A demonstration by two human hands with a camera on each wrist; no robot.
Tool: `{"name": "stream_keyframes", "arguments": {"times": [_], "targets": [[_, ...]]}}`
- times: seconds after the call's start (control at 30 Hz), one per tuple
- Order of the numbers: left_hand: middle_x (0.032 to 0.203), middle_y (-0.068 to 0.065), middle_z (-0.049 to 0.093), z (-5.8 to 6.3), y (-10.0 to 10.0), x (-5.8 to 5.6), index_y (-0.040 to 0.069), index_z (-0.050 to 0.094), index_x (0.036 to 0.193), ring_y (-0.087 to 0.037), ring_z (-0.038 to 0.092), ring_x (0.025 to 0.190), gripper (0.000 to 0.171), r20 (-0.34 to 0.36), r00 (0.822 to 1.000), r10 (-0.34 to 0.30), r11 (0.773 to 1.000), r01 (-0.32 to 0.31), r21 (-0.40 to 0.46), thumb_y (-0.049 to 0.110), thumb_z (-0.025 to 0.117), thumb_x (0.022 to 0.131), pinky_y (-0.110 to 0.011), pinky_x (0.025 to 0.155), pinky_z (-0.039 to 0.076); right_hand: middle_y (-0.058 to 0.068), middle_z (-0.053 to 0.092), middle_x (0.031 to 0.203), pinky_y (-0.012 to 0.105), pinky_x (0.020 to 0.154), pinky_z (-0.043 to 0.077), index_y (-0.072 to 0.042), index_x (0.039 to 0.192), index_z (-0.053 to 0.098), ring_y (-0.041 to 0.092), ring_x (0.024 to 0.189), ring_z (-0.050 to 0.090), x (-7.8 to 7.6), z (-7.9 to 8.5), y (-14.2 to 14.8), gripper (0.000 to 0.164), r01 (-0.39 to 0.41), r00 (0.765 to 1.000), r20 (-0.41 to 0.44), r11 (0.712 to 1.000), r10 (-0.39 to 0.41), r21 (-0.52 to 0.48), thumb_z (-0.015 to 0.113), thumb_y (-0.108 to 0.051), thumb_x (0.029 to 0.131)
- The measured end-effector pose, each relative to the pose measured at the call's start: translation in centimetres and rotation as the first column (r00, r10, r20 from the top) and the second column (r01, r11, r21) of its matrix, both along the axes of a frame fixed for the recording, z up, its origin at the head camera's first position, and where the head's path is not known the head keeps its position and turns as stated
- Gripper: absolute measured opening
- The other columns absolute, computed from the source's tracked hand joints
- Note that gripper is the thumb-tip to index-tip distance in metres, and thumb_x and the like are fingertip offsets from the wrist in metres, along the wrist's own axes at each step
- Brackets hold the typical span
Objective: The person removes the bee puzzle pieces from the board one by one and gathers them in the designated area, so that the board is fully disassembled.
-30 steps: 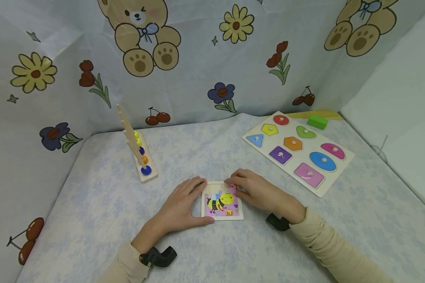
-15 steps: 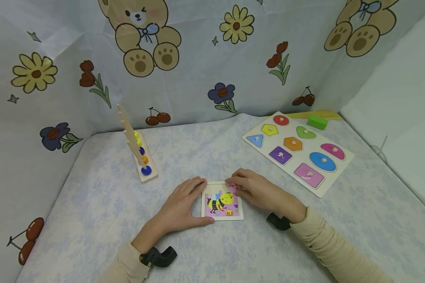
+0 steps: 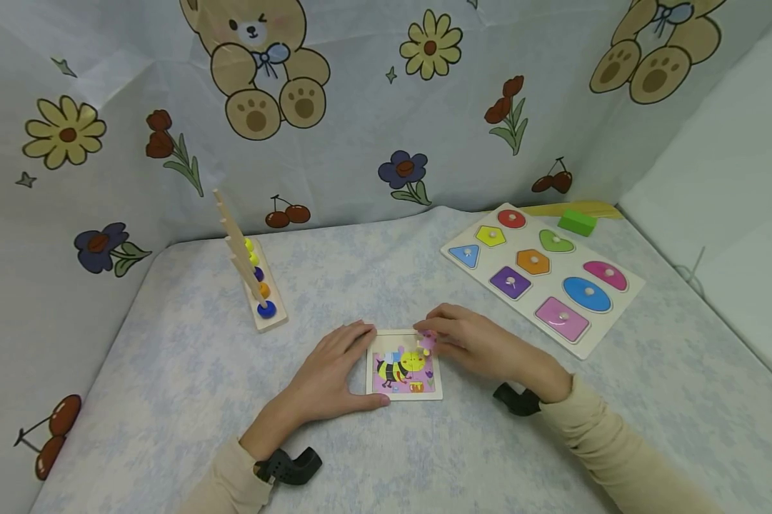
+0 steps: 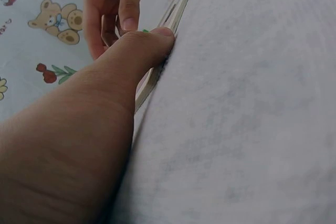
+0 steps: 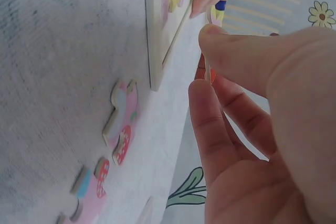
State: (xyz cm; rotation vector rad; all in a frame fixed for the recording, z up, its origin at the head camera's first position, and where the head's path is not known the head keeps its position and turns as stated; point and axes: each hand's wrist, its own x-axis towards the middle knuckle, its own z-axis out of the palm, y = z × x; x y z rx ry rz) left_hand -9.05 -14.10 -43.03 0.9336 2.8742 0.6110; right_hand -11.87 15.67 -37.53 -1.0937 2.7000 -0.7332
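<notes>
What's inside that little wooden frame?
Inside the wooden frame sit puzzle pieces showing a bee, with bare board near the top. A pink piece in the right hand covers part of the upper right; what's beneath cannot be seen.

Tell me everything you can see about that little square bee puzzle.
The bee puzzle has a square tray with a pale, wood-looking rim, lying flat on the table. Its fitted pieces show a yellow-and-black striped bee on pink; a bare pale strip along the top leaves it incomplete. The left hand touches its left side, fingers at the upper corner, thumb at the lower edge. Near its upper right corner, the right hand pinches a pink piece.
</notes>
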Motion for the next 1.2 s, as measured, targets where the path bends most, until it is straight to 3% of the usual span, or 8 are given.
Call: {"name": "stream_keyframes", "arguments": {"times": [0.3,0.77,1.2], "targets": [[0.166,-0.004,0.034,0.0,0.0,-0.1,0.012,0.033,0.163,-0.024,0.025,0.156,0.111,0.005,1.0,0.002,1.0,-0.002,-0.016,0.076,0.07,0.08,-0.049,0.128,0.021,0.003,0.066,0.124,0.036,0.094,0.06,-0.012,0.137,0.067,0.017,0.109,0.062,0.3,0.7,1.3,0.043,0.04,0.999,-0.025,0.999,-0.039,0.011,0.074,-0.009,0.095],[0.166,-0.004,0.034,0.0,-0.1,0.0,0.013,0.032,0.163,-0.024,0.025,0.157,0.111,0.02,1.0,0.005,1.0,-0.004,-0.005,0.075,0.071,0.08,-0.049,0.128,0.021,0.003,0.067,0.118,0.034,0.091,0.061,-0.013,0.134,0.069,0.017,0.105,0.064,1.3,0.2,3.6,0.042,0.052,0.997,-0.056,0.998,-0.05,0.033,0.076,-0.005,0.093],[0.167,-0.004,0.032,-0.1,-0.1,-0.1,0.013,0.03,0.164,-0.023,0.024,0.157,0.111,0.022,1.0,-0.004,1.0,0.004,-0.005,0.076,0.07,0.081,-0.048,0.128,0.02,0.003,0.066,0.119,0.038,0.092,0.061,-0.012,0.132,0.07,0.018,0.108,0.064,2.6,0.0,6.0,0.042,0.145,0.988,-0.047,0.989,-0.145,0.006,0.075,-0.002,0.092]]}}
